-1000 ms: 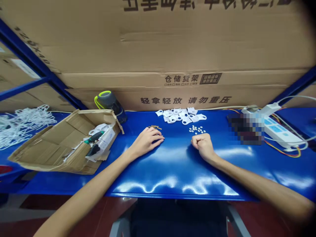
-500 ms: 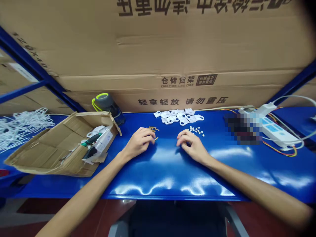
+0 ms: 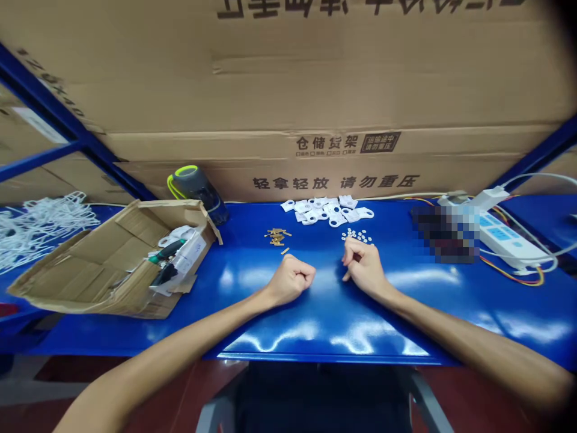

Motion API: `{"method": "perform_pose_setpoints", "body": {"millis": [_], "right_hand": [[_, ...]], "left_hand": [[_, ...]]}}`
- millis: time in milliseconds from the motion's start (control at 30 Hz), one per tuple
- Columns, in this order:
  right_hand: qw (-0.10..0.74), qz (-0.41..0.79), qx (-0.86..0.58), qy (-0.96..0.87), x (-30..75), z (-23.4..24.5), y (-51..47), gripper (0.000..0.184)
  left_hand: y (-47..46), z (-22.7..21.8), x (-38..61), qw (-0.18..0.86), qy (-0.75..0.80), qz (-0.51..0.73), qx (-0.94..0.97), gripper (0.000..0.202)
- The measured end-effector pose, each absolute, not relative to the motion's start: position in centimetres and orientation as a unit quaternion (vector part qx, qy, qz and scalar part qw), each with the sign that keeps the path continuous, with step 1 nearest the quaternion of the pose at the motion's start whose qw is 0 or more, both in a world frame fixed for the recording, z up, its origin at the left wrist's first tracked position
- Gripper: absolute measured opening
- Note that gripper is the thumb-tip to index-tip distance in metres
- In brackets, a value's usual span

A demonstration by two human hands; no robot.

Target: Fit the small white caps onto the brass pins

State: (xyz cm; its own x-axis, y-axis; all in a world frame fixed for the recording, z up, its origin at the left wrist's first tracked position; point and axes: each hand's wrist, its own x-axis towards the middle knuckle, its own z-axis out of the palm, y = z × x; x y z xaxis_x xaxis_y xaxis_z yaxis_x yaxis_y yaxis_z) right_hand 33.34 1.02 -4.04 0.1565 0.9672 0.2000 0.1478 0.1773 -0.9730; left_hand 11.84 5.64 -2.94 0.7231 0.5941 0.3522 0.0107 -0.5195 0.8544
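your left hand [image 3: 291, 279] is closed in a fist on the blue bench [image 3: 324, 325], its fingers pressed into the palm, and nothing shows in it. the brass strips [image 3: 276, 237] lie ahead of this fist and a little to its left, with one loose strip [image 3: 285, 251] nearest, its long axis slanted. your right hand [image 3: 363, 267] is nearer to the small white pieces [image 3: 357, 236], just ahead of its curled fingers [image 3: 351, 248]; if these fingers pinch one, i cannot tell. white plastic clips [image 3: 327, 211] lie behind both piles.
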Motion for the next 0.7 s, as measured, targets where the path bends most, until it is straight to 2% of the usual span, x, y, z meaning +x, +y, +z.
{"method": "perform_pose_setpoints", "body": {"millis": [167, 333, 467, 567, 700], "right_hand": [[0.509, 0.384, -0.501, -0.585, 33.2, -3.8, 0.7, 0.014], [0.455, 0.34, -0.424, -0.705, 32.9, -2.5, 0.3, 0.023], [0.394, 0.454, -0.32, -0.732, 32.6, -1.7, -0.3, 0.041], [0.346, 0.563, -0.291, -0.693, 32.9, -1.7, -0.5, 0.052], [0.312, 0.679, -0.244, -0.619, 32.7, -1.8, -0.8, 0.068]], "left_hand": [[5.1, -3.3, 12.6, 0.516, 0.194, 0.29, 0.783, 0.014], [4.8, -3.3, 12.5, 0.575, 0.183, 0.272, 0.75, 0.019], [4.2, -2.2, 12.1, 0.693, 0.104, 0.193, 0.687, 0.035], [4.0, -0.8, 11.6, 0.762, 0.056, 0.1, 0.637, 0.031], [4.0, -0.3, 11.2, 0.77, 0.011, 0.013, 0.638, 0.057]]}}
